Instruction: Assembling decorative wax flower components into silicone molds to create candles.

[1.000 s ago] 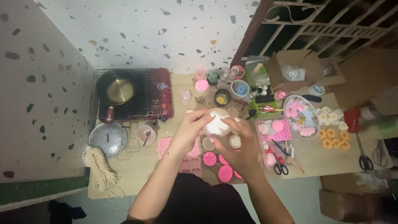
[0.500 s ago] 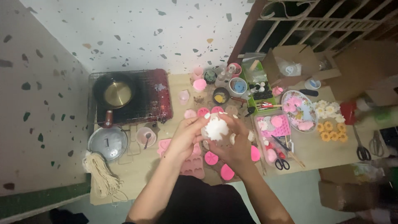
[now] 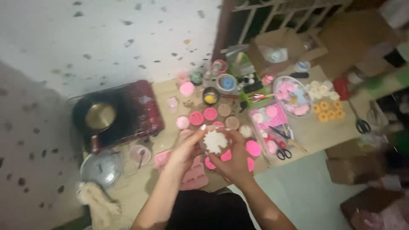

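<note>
Both hands, the left hand point(image 3: 186, 147) and right hand point(image 3: 233, 158), cup a white flower-shaped piece point(image 3: 214, 141) between their fingertips at frame centre. Pink moulds point(image 3: 192, 176) lie on the tabletop point(image 3: 315, 132) beneath

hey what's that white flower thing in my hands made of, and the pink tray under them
White flower: probably wax or soap, matte and opaque with moulded petals; blur leaves it open. Pink tray: likely silicone, soft matte pink with shaped cavities. Left hand and right hand cup the flower.
</note>
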